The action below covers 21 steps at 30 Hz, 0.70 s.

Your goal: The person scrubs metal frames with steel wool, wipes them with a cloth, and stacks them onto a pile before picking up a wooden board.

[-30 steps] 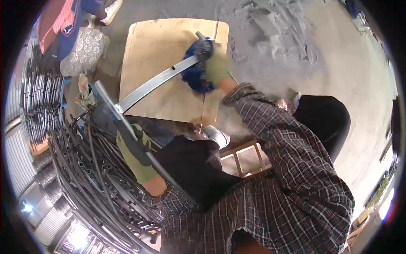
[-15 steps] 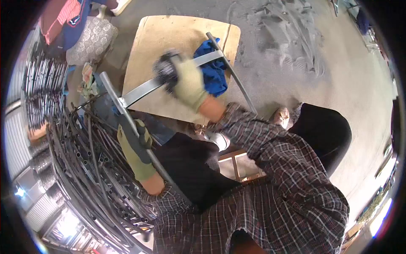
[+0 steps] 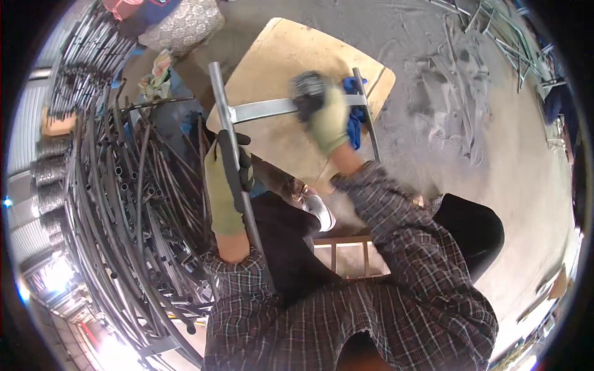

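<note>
A metal tube frame (image 3: pixel 263 110) with two side tubes and a flat crossbar is held in front of me, above a tan board. My left hand (image 3: pixel 232 167), in a yellow-green glove with dark grip coating, is wrapped round the left side tube. On the crossbar, my right hand (image 3: pixel 322 111) wears a matching glove and looks curled over the bar. Motion smears its fingers, and whatever lies under them is hidden. A blue cloth (image 3: pixel 354 127) lies on the board, partly behind the right side tube.
The tan board (image 3: pixel 278 62) lies in front of my feet. Many bent dark metal tubes (image 3: pixel 133 204) are piled at my left. Bundled rods (image 3: pixel 93 55) and a patterned sack (image 3: pixel 185 28) are farther back. More metal frames (image 3: pixel 513 46) stand at the far right.
My view has shifted, so the frame, board and both hands appear farther right. The right hand has moved and stays blurred over the crossbar. My left hand still grips the left tube.
</note>
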Each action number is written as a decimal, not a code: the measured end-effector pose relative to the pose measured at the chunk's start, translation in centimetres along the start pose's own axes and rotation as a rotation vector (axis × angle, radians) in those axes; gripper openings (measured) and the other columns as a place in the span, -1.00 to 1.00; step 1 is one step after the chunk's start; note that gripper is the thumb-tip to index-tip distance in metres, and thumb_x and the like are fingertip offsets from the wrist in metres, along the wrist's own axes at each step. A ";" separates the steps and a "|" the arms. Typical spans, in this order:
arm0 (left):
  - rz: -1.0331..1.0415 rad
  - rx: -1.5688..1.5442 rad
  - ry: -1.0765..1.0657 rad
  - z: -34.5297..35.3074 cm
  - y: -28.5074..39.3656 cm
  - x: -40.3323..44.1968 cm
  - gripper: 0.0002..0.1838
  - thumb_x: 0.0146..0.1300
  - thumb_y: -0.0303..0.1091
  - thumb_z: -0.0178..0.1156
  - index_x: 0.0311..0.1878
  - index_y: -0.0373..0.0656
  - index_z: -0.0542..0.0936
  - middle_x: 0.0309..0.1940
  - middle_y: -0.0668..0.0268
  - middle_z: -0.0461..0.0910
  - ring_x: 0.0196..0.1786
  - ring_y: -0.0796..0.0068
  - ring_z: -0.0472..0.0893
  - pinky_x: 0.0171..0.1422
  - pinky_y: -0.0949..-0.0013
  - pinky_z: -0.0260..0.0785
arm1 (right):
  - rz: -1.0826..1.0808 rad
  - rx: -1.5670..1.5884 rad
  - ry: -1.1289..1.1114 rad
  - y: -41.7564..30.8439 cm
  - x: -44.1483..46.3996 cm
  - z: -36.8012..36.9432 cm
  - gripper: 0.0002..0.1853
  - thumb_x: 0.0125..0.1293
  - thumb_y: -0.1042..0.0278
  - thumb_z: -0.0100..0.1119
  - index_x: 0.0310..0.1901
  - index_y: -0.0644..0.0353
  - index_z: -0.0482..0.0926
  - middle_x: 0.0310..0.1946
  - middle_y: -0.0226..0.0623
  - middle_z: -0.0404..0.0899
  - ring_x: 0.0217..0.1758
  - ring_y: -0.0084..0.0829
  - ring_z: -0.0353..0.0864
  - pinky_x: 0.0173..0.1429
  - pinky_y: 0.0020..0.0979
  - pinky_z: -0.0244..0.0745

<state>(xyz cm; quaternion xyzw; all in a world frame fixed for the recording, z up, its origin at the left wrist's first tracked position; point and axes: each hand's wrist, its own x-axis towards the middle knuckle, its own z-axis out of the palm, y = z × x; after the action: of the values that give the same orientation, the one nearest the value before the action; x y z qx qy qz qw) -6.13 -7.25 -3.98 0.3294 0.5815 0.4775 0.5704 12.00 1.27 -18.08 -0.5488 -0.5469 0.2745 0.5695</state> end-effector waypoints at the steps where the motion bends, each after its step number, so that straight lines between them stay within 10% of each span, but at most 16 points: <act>1: -0.030 0.027 0.036 -0.5 0.0 -0.2 -0.66 0.50 -0.13 -0.05 0.01 -0.23 0.50 -0.50 0.36 0.49 -0.67 0.61 0.40 -0.64 0.50 0.24 | -0.172 -0.244 -0.069 -4.7 -0.7 1.5 -0.64 0.10 0.37 0.25 -0.04 0.24 0.53 -0.22 -0.05 0.55 -0.13 -0.01 0.52 0.00 -0.08 0.41; 6: 0.038 -0.121 0.359 1.2 -0.3 -2.2 -0.56 0.44 -0.14 -0.01 0.27 -0.17 0.44 0.15 0.18 0.51 0.12 0.30 0.55 0.09 0.26 0.49 | -0.417 0.029 -0.315 -15.1 0.3 2.1 -0.46 -0.10 0.40 0.25 0.05 0.18 0.53 0.04 -0.02 0.49 0.14 0.01 0.43 0.15 -0.04 0.39; 8: 0.353 0.607 -0.023 -4.1 -1.5 -0.5 -0.65 0.46 -0.15 -0.03 0.08 -0.21 0.51 -0.19 0.17 0.56 -0.22 0.31 0.56 -0.21 0.28 0.44 | -0.403 -0.159 -0.176 -8.4 1.6 -0.1 -0.43 -0.01 0.32 0.30 0.12 0.19 0.51 -0.03 -0.01 0.51 -0.04 -0.02 0.50 -0.01 -0.10 0.46; 13: 0.079 -0.045 -0.008 -1.5 -0.7 0.2 -0.65 0.50 -0.12 -0.05 -0.23 -0.23 0.51 -0.73 0.34 0.36 -0.84 0.53 0.28 -0.76 0.43 0.10 | 0.338 0.304 0.004 11.4 2.2 -1.9 -0.77 0.21 0.44 0.14 -0.09 0.25 0.55 -0.19 -0.14 0.57 -0.19 -0.14 0.60 -0.15 -0.19 0.49; 16: 0.154 -0.038 -0.048 -0.9 -0.5 0.0 -0.62 0.53 -0.13 -0.10 -0.27 -0.24 0.49 -0.77 0.36 0.34 -0.86 0.52 0.29 -0.79 0.40 0.11 | 0.084 -0.315 0.081 -0.4 1.5 -1.9 -0.86 0.26 0.43 0.12 -0.18 0.26 0.57 -0.26 -0.19 0.58 -0.26 -0.23 0.61 -0.20 -0.19 0.48; 21: 0.169 -0.092 0.171 0.1 -1.0 0.0 -0.66 0.49 -0.18 -0.09 -0.26 -0.26 0.50 -0.75 0.37 0.35 -0.84 0.55 0.28 -0.78 0.40 0.12 | -0.478 -0.105 -0.146 -13.2 -1.7 3.0 -0.59 0.20 0.39 0.16 0.09 0.25 0.46 -0.19 -0.04 0.55 -0.12 -0.11 0.57 -0.07 -0.20 0.50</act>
<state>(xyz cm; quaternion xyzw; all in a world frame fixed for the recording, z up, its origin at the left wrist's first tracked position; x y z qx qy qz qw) -5.88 -7.53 -4.86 0.3088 0.5757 0.5765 0.4908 4.97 -2.61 -7.00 -0.4116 -0.7144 0.1423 0.5477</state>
